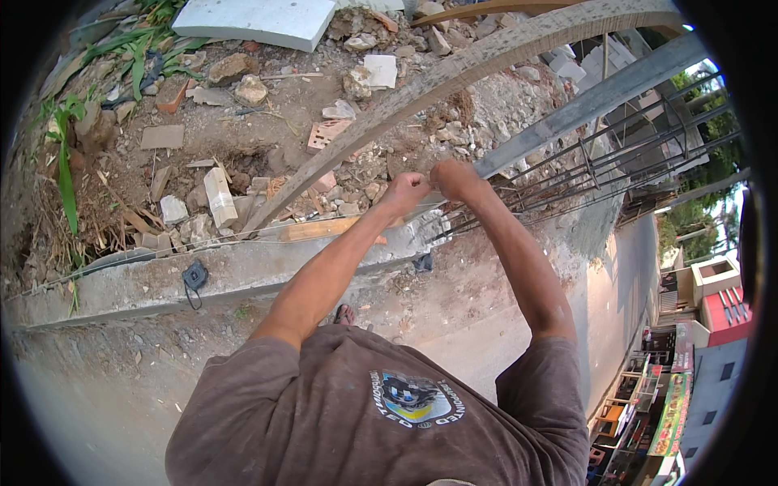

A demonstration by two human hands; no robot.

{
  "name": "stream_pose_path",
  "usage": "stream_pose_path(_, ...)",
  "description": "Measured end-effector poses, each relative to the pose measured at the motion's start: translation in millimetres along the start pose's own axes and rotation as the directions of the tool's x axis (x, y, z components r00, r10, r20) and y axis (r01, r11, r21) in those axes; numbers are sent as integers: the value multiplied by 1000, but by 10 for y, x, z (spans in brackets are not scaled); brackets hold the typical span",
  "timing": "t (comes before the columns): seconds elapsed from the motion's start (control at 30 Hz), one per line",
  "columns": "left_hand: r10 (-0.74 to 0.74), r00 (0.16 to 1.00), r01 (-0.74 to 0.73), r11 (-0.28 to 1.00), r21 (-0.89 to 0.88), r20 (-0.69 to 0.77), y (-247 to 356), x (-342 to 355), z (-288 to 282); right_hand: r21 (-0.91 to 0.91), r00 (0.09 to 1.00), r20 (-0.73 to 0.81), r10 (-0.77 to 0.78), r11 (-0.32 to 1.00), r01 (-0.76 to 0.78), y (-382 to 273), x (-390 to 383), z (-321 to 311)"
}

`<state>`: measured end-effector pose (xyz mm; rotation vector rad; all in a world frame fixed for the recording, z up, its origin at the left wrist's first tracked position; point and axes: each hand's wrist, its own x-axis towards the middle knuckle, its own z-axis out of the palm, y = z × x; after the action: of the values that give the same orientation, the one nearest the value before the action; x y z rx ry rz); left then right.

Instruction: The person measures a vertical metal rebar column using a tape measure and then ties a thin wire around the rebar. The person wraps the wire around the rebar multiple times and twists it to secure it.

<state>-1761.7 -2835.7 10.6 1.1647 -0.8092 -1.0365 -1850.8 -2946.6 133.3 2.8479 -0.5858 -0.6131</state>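
Note:
Both my arms reach forward to the end of a low concrete beam (243, 280). My left hand (405, 194) is closed, thumb and fingers pinched together. Close beside it on the right, my right hand (457, 180) is also closed, at the lower end of a grey post (600, 101). Whatever the fingers pinch is too small to make out. A thin string runs along the beam toward my hands. Below my left hand lies a light wooden piece (318, 229) on the beam. Steel reinforcing bars (583, 180) stick out to the right of my right hand.
A long curved wooden plank (421, 101) slants across the rubble beyond. A dark tape measure (194, 275) sits on the beam at left. Broken bricks (326, 135), stones and a white slab (258, 20) litter the dirt. A paved road (609, 300) and stalls lie at right.

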Motion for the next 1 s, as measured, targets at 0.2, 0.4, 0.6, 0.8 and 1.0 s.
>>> stream_pose_path(0.2,-18,999,20,998,61,-30,54,35,-26,28,983,-179,43,999,-39,-13,-64,-20)
stream_pose_path(0.4,-157,986,149,979,-138,-52,62,55,25,35,993,-122,0,999,4,-101,-163,-312)
stream_pose_path(0.6,-252,967,249,886,-391,44,113,76,45,47,987,109,-121,992,116,8,206,-502)
stream_pose_path(0.8,-326,945,307,840,-448,35,195,93,51,209,980,160,-120,974,86,128,325,-564)
stream_pose_path(1.0,-368,929,350,845,-405,36,203,63,105,219,975,93,-204,959,180,209,454,-523)
